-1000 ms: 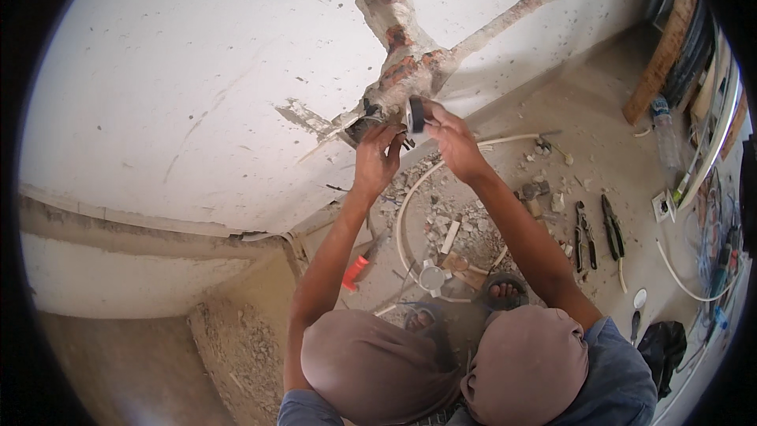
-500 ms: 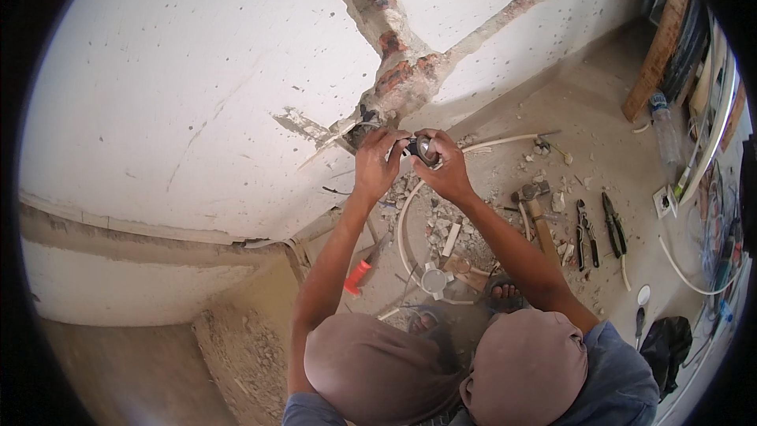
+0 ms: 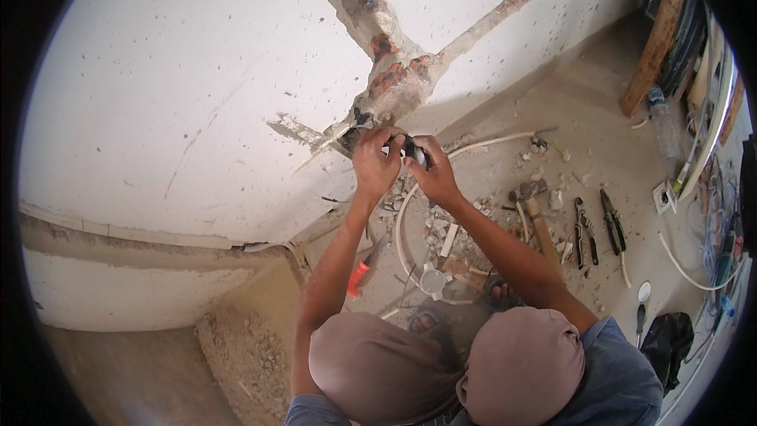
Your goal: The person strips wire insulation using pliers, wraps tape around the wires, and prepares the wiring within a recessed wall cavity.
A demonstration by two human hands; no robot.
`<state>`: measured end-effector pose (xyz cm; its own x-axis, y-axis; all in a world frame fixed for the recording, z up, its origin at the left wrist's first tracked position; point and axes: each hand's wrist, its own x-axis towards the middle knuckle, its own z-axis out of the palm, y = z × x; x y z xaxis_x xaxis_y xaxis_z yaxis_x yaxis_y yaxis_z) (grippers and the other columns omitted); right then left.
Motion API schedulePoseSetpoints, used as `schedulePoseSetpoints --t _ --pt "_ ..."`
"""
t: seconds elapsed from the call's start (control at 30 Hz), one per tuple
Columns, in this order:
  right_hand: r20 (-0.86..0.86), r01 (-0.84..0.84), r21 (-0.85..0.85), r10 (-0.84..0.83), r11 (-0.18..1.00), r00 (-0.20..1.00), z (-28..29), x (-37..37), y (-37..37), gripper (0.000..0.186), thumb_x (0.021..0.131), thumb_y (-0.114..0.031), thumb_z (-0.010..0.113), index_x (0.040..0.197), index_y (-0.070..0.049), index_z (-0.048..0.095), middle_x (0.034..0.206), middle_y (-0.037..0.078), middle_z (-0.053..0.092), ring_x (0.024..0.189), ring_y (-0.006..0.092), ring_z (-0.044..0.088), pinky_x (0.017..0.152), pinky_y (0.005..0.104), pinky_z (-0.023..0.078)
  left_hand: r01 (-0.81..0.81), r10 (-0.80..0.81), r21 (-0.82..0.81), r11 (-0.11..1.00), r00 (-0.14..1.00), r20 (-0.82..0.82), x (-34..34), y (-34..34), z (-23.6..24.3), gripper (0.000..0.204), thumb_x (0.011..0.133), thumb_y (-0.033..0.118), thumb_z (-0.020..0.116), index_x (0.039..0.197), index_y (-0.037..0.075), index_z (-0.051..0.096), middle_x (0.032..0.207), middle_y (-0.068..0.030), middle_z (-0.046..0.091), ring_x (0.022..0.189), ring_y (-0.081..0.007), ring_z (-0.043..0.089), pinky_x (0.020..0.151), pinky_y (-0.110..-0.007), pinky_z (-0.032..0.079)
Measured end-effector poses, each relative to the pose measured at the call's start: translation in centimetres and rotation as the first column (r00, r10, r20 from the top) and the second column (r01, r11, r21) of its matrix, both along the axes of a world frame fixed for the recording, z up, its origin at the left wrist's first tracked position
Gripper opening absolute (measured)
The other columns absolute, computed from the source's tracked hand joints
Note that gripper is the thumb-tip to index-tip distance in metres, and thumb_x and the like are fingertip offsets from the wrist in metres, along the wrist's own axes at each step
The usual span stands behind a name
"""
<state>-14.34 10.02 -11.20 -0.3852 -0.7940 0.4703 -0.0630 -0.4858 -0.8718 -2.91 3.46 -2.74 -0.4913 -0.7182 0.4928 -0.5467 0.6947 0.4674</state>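
Both my hands are together in front of the broken-out hole point(image 3: 348, 139) at the foot of the white wall. My right hand point(image 3: 434, 173) is closed round a roll of black tape point(image 3: 418, 155), its ring shape partly covered by the fingers. Just beside it, my left hand point(image 3: 377, 164) is bent in a pinch near the wires point(image 3: 361, 120) that come out of the hole. What lies between its fingertips is too small and covered to name.
A chased groove point(image 3: 371, 28) runs up the wall. On the floor lie a hammer point(image 3: 539, 221), pliers point(image 3: 611, 221), a second pair of pliers point(image 3: 585, 233), rubble, a bent pale conduit point(image 3: 400, 229), a white round box point(image 3: 432, 281) and an orange-red object point(image 3: 358, 278). A plastic bottle point(image 3: 665, 122) is at right.
My right hand has turned the tape roll, so its face shows less, and has moved slightly left toward my left hand. The left hand stays near the hole. The view has shifted slightly.
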Motion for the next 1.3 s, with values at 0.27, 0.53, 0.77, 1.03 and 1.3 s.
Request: schedulePoseSetpoints --t 0.27,0.53,0.77,1.03,1.3 --pt "0.357 -0.172 0.105 0.124 0.979 0.926 0.2 -0.1 1.9 0.023 0.090 -0.009 0.074 0.105 -0.002 0.057 0.122 0.011 0.059 0.103 0.0199 0.058 0.093 0.0352 0.047 0.095 -0.092 0.057 0.994 0.994 -0.052 0.5 -0.1 0.7 0.011 0.094 0.008 0.067 0.102 0.005 0.074 0.096 -0.0141 0.071 0.093 -0.0352 0.064 0.084 -0.042 0.050" --pt "0.276 -0.303 -0.038 0.302 0.952 0.913 4.9 -2.3 0.7 0.021 0.091 -0.006 0.070 0.109 0.000 0.062 0.141 0.017 0.052 0.127 0.0259 0.053 0.105 0.0387 0.042 0.185 -0.186 -0.022 0.982 0.982 -0.033 2.0 -0.9 0.0 0.012 0.092 0.003 0.065 0.103 0.003 0.070 0.095 -0.0148 0.069 0.087 -0.0360 0.062 0.075 -0.045 0.051" --pt "-0.177 0.010 0.103 0.009 0.995 0.984 1.6 -3.8 -0.6 0.038 0.089 -0.010 0.069 0.124 0.001 0.063 0.113 0.017 0.062 0.103 0.0269 0.064 0.086 0.0366 0.053 0.126 -0.107 0.184 0.975 0.988 -0.111 1.1 0.7 1.0 0.013 0.095 0.005 0.064 0.107 0.004 0.070 0.096 -0.0148 0.069 0.091 -0.0346 0.062 0.082 -0.042 0.049" --pt "-0.233 0.160 0.193 -0.113 0.968 0.966 3.2 -3.4 2.8 0.032 0.087 -0.014 0.073 0.117 -0.004 0.070 0.107 0.015 0.066 0.102 0.0304 0.064 0.092 0.0399 0.051 0.178 -0.175 0.057 0.982 0.983 -0.055 1.7 -0.1 0.7 0.012 0.095 0.004 0.062 0.101 0.005 0.072 0.093 -0.0137 0.068 0.084 -0.0343 0.060 0.076 -0.043 0.049" --pt "-0.651 0.171 -0.058 -0.167 0.984 0.740 6.2 -4.2 0.1 0.014 0.088 -0.014 0.071 0.099 -0.005 0.072 0.100 0.009 0.064 0.102 0.0317 0.058 0.090 0.0435 0.046 0.173 -0.171 0.065 0.983 0.985 -0.025 1.4 -0.1 0.8 0.013 0.096 0.004 0.062 0.106 0.004 0.070 0.100 -0.0142 0.070 0.091 -0.0356 0.060 0.084 -0.042 0.047"
